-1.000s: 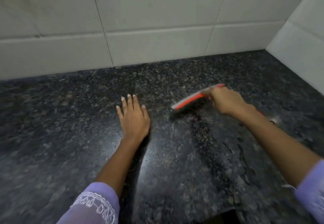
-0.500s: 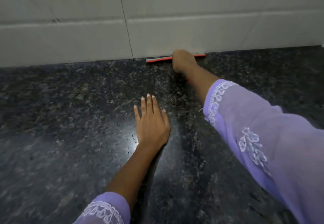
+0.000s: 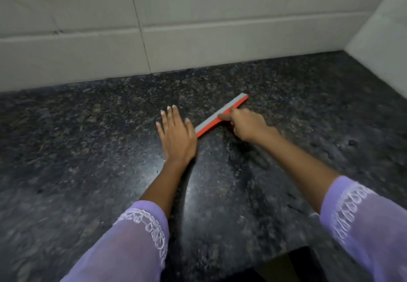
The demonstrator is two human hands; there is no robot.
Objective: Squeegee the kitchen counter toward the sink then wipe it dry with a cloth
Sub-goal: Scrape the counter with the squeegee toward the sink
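A red squeegee with a grey blade [image 3: 222, 114] lies slanted on the dark speckled granite counter [image 3: 88, 149], its blade edge on the stone. My right hand [image 3: 246, 125] is closed around its middle, hiding the handle. My left hand [image 3: 176, 134] rests flat on the counter with fingers spread, holding nothing, its thumb side almost touching the squeegee's near end. No sink and no cloth are in view.
A white tiled wall [image 3: 198, 28] runs along the back of the counter and a second tiled wall [image 3: 385, 39] closes the right corner. The counter's front edge [image 3: 293, 253] drops away at the bottom right. Wet sheen shows near my left wrist.
My right hand has pulled the squeegee from the foot of the back wall toward me to the middle of the counter, turning it slantwise. My left hand stays flat.
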